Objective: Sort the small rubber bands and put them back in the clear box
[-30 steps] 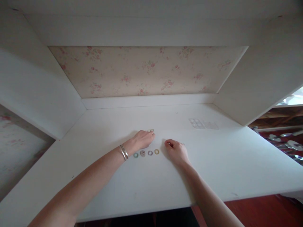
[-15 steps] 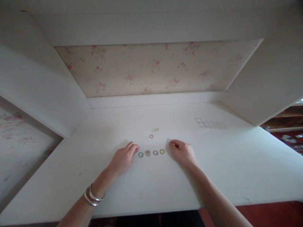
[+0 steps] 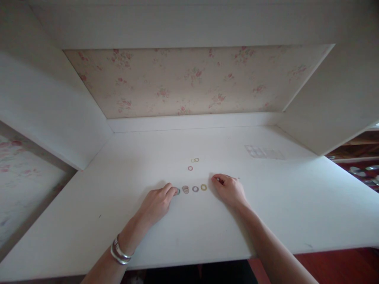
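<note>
A row of small coloured rings lies on the white desk (image 3: 189, 228): a green ring (image 3: 178, 192), a pale pink ring (image 3: 185, 189), a purple ring (image 3: 195, 189) and a yellow ring (image 3: 203, 187). My left hand (image 3: 156, 203) rests on the desk with its fingertips pinched at the green ring, partly covering it. My right hand (image 3: 230, 190) lies just right of the yellow ring, fingers curled in; whether they hold anything is unclear. Farther back lie a red ring (image 3: 190, 168) and two thin yellow rings (image 3: 194, 160).
A clear plastic sheet (image 3: 265, 152) lies flat at the desk's back right. White side panels (image 3: 325, 106) and a floral back wall (image 3: 192, 83) enclose the desk. Silver bangles (image 3: 120, 250) sit on my left wrist. Cluttered shelves (image 3: 361, 165) show at far right.
My left hand drew back from the far rings to the near row, then slid its fingertips onto the green ring. My right hand has stayed in place.
</note>
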